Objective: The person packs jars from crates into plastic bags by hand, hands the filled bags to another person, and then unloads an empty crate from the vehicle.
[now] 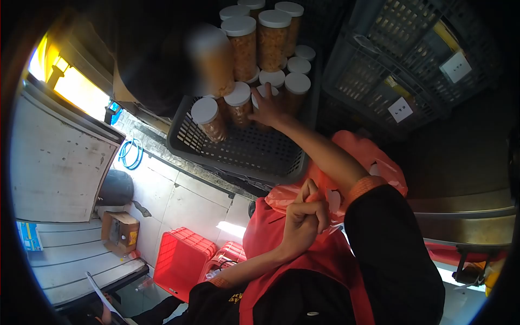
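My right hand [269,110] reaches into a dark grey plastic basket [238,165], its fingers around a clear jar with a white lid [272,92]. Beside that hand stand a jar with brownish contents [239,106] and a tilted jar [208,118] at the basket's near left. Taller jars with orange-brown contents [272,43] rise behind. Lower down, my left hand [305,216] is closed in front of my red apron. A red plastic bag [368,157] spreads behind it and under my right forearm; some red shows between the left fingers.
Stacked grey crates with white labels [401,109] stand at the upper right. Red crates [181,257] and a cardboard box [120,233] sit on the floor at the lower left. A blue hose [131,153] lies coiled near the basket. Another person's hand [105,311] shows at the bottom left.
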Demonstrator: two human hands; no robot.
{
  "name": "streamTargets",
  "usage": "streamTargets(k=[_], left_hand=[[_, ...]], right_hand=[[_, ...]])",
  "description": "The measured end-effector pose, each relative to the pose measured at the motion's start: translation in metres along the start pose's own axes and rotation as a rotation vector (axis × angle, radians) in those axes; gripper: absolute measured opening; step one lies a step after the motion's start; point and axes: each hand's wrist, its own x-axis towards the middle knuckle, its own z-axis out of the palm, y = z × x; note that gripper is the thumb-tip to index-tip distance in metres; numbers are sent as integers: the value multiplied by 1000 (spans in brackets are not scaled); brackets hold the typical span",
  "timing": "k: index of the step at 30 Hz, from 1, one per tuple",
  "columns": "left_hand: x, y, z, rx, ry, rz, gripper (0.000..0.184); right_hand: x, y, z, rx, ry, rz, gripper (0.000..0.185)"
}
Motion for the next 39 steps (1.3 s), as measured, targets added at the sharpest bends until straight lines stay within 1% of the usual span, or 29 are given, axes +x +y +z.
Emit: streamTargets(k=[2,3,5,6,7,8,9,11,12,13,15,17,18,19,20,21,22,23,25,26,28,29,30,31,33,35,37,38,39], left_hand=[[-2,4,-2,-22,63,-102,31],[-2,6,0,-37,52,-125,31],[1,12,2,-66,78,-126,33],[1,8,-4,2,62,-115,35],[3,8,-5,6,32,-128,35],[6,9,-6,-5,21,-80,37],[8,8,-6,-21,18,-35,39],[11,11,-3,-45,-3,-62,44],[13,10,-5,-62,3,-77,45],[16,9,-5,-83,13,-89,47],[16,6,-1,-86,31,-133,47],[21,7,-4,-82,-29,-151,48],[23,8,-1,-104,-91,-114,48],[23,8,0,-89,-97,-98,48],[21,8,-1,-110,-94,-132,48],[19,7,-1,-134,-91,-170,49],[16,-1,-7,-115,-75,-147,49],[12,1,-6,-109,-69,-145,49],[11,8,0,-99,-22,-141,49],[9,13,2,-159,4,-210,48],[4,11,1,-114,11,-191,46],[3,9,-1,-69,4,-184,45],[1,5,-4,-61,-31,-122,43],[-1,6,-3,-46,-42,-114,43],[-2,9,-1,-2,72,-122,43],[-3,8,-4,-35,104,-129,43],[-4,10,-12,-54,69,-126,44],[-4,15,-11,-90,85,-183,45],[-3,13,-11,-101,80,-201,45]], right_hand=[[6,11,22,220,87,54,78],[7,17,18,211,77,81,78],[7,30,3,270,-54,46,78],[0,29,-9,267,-45,76,78],[-6,27,-22,144,8,66,77],[-9,27,-40,21,58,56,76],[-10,31,-62,17,67,79,76],[-22,39,-97,197,54,91,80],[-19,51,-101,268,38,188,81],[-12,66,-107,263,48,210,81],[-9,85,-121,35,44,131,79],[-31,87,-107,61,42,164,79],[-35,90,-83,6,38,175,81],[-35,87,-71,-50,28,186,84],[-33,78,-76,-45,41,178,84],[-32,70,-83,-46,-54,250,88],[-35,60,-88,-46,-156,322,92],[-34,50,-83,-39,-156,316,92],[-20,31,-67,169,-169,304,94],[-15,31,2,69,212,226,97],[-12,35,6,378,-338,335,102],[-10,35,28,392,-383,385,102],[-5,33,50,408,-421,437,102],[5,26,52,415,-404,432,102],[21,17,52,334,-414,445,99],[7,15,64,236,-479,468,96],[-3,24,94,193,-535,504,94],[9,43,119,313,-604,506,95],[5,48,101,433,-665,507,96]])
